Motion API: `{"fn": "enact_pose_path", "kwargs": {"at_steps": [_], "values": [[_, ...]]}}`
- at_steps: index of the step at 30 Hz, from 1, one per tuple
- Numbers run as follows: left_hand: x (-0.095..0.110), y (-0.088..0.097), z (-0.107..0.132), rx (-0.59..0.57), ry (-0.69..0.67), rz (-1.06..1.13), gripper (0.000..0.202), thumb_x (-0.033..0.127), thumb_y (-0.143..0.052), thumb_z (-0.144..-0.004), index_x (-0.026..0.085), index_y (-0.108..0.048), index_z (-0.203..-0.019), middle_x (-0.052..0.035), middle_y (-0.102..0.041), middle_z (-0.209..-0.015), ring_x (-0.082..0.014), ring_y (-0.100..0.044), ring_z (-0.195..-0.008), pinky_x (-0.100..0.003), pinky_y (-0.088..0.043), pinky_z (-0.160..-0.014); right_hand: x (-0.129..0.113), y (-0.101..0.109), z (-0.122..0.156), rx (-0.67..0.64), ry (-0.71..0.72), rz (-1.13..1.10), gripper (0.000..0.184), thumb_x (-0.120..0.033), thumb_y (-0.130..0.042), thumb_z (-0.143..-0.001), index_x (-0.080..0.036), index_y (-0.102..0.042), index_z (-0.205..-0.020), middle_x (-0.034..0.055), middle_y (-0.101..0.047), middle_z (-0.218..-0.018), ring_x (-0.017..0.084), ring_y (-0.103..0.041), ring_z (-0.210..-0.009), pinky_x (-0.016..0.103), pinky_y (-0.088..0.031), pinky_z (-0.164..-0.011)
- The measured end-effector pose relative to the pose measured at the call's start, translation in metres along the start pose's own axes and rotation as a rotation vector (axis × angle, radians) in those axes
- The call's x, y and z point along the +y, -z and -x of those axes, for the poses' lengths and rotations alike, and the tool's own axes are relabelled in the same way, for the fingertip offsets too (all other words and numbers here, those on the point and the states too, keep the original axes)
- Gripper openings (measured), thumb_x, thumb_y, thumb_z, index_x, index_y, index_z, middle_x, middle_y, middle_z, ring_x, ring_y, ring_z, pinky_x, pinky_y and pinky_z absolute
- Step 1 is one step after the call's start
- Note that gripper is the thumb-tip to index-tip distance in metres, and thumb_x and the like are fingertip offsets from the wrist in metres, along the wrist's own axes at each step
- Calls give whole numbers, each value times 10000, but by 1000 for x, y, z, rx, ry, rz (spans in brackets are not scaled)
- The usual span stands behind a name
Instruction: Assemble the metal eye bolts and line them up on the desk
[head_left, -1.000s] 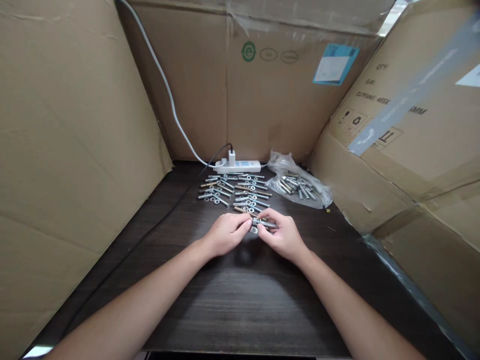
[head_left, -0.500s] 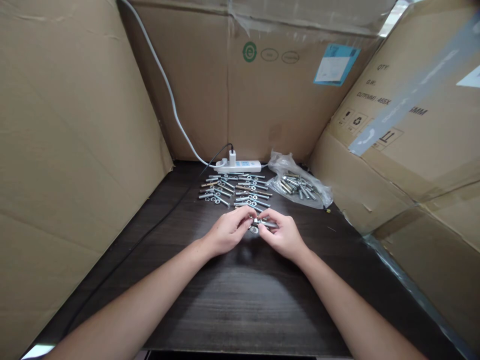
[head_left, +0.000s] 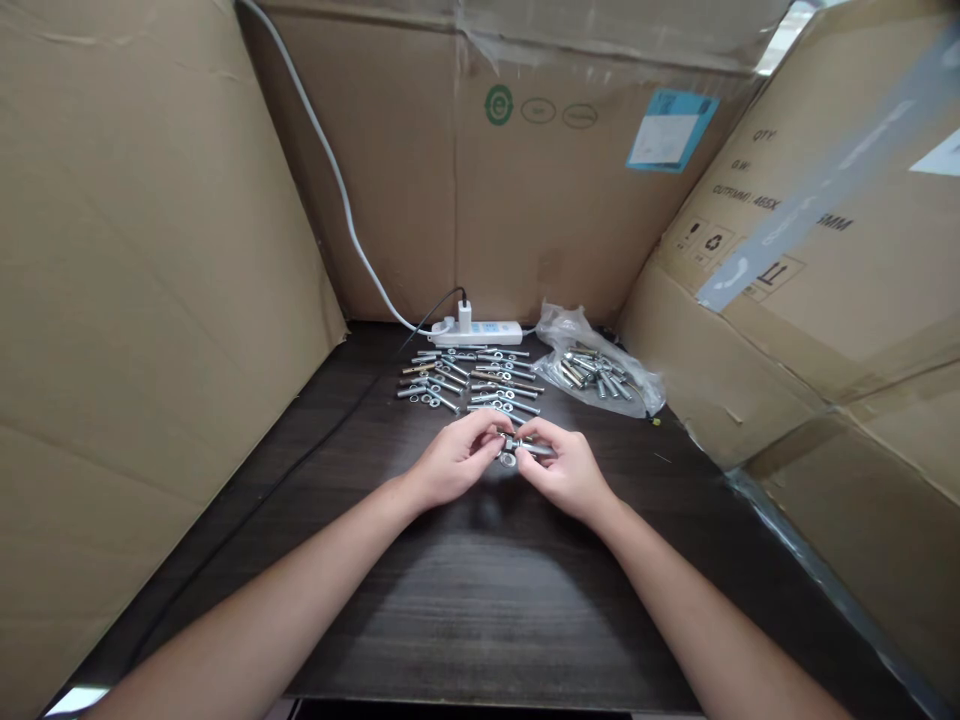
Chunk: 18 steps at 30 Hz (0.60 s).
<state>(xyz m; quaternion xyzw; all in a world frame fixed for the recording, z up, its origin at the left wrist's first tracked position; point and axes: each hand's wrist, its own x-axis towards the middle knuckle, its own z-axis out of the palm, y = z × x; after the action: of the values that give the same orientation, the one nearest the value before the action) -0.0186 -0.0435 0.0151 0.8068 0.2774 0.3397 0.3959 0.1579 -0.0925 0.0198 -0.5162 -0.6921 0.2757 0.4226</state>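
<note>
Between both hands a silvery bolt (head_left: 536, 449) lies roughly level, a sleeve-like shank to the right and a hex nut (head_left: 511, 443) at its left end. My right hand (head_left: 568, 467) is closed, thumb and fingers pinching the shank. My left hand (head_left: 454, 462) is closed too, its fingertips at the nut's end; they partly hide that end. Just below the bolt sits a flat washer (head_left: 508, 460). Beyond my hands, several bolts (head_left: 504, 386) with washers and small rings lie in two columns on the dark table (head_left: 480, 600).
A clear plastic bag (head_left: 637, 385) with several bolts lies at the back right. Behind the columns stands a white power strip (head_left: 495, 332) with a plug and cables. A black cable (head_left: 300, 462) crosses the table's left side. Cardboard walls (head_left: 390, 180) enclose the back and both sides.
The fingertips of my left hand have shifted slightly at the nut, and more of the nut's side shows. My right hand keeps its grip on the bolt, almost still.
</note>
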Motion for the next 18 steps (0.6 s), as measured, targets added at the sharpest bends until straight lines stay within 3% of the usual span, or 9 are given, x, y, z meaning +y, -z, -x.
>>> {"fn": "enact_pose_path", "kwargs": {"at_steps": [3,7,14,18], "values": [[2,0,0,9,-55,-39,170,200,-424,-888,168,-571,-967,-13,-556,-865,-108,-483,-732,-214,-383,-660,1,0,0,3,-4,3,119,-245,-559,-754,-150,-595,-815,-38,-515,-583,60,-400,-474,171,-319,-450],[4,1,1,-26,-17,-80,156,220,-421,-894,165,-559,-941,-9,-570,-852,-113,-488,-721,-226,-385,-669,0,-1,0,-4,-8,17,120,-252,-561,-753,-150,-591,-809,-41,-504,-574,57,-375,-465,178,-311,-451],[4,4,0,-133,11,-111,316,321,-346,-931,154,-473,-695,17,-484,-670,-108,-425,-633,-230,-354,-614,-3,1,1,-22,5,23,105,-244,-563,-749,-154,-579,-800,-44,-485,-562,59,-372,-463,183,-302,-448],[5,4,0,-83,29,-75,197,294,-391,-914,158,-523,-860,6,-534,-766,-117,-468,-690,-234,-379,-650,1,0,1,-35,0,-1,118,-257,-553,-769,-157,-579,-826,-32,-507,-600,65,-389,-482,184,-325,-461]]}}
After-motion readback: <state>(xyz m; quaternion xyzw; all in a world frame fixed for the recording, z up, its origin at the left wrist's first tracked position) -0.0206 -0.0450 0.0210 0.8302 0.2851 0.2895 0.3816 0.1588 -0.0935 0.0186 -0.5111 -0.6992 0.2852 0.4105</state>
